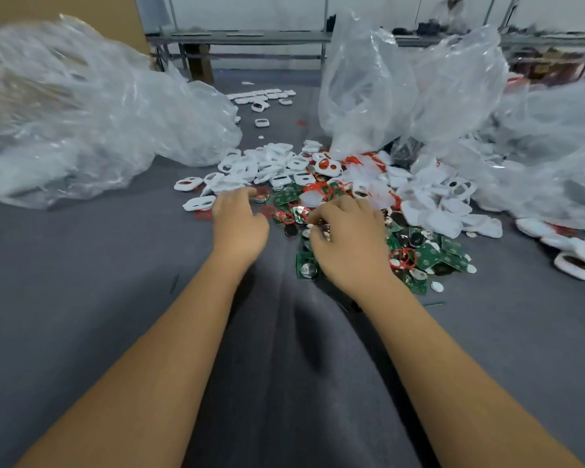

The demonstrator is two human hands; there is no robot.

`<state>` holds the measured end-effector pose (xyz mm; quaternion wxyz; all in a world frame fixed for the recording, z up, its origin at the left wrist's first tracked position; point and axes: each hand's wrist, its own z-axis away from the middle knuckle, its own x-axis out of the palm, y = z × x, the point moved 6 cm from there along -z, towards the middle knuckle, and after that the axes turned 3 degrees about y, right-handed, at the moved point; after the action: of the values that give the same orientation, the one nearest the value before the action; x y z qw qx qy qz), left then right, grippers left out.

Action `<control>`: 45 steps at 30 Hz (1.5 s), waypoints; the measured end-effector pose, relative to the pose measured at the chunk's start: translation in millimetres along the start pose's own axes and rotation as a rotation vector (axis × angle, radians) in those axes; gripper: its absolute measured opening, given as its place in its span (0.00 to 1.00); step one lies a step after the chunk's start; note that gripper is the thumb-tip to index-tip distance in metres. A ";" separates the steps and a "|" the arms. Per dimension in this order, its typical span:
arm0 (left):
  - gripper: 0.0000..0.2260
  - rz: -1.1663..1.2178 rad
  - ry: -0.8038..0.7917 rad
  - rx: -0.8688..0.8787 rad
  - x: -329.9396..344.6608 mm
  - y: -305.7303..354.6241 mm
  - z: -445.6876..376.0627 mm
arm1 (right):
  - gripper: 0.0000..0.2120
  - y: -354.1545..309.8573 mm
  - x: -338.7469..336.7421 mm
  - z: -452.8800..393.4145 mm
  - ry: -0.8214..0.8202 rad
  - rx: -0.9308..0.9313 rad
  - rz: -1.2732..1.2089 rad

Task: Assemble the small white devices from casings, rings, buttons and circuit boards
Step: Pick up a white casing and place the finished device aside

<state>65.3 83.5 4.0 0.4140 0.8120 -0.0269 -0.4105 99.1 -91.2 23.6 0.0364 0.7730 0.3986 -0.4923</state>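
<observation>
Head view: both hands are working in the parts pile on the counter point(81, 298). Left hand point(238, 228) fingers are curling near casings point(250, 167), grip unclear. Right hand point(350, 244) fingers are pinching something small above boards point(429, 255). Best isolating one board before lifting.

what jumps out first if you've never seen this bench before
A jumbled heap of white casings, red rings and green circuit boards covers the middle of the grey cloth. The left hand and right hand dig into its near edge. Big crumpled clear plastic bags flank it on both sides.
</observation>
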 end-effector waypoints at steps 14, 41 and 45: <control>0.11 -0.359 0.044 0.149 9.3 -1.1 -33.1 | 0.10 37.3 -15.8 6.9 0.111 0.169 -0.145; 0.08 0.949 0.415 -0.303 23.0 37.6 50.6 | 0.11 25.2 -3.1 -17.2 -0.047 0.293 -0.781; 0.08 0.890 0.178 -0.175 30.8 57.5 53.6 | 0.14 44.5 -24.5 -0.7 0.022 0.319 -1.055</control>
<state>65.8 -0.9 6.9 0.6177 0.7155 -0.3025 -0.1222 123.7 -135.4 28.4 -0.3368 0.4694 0.6528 -0.4900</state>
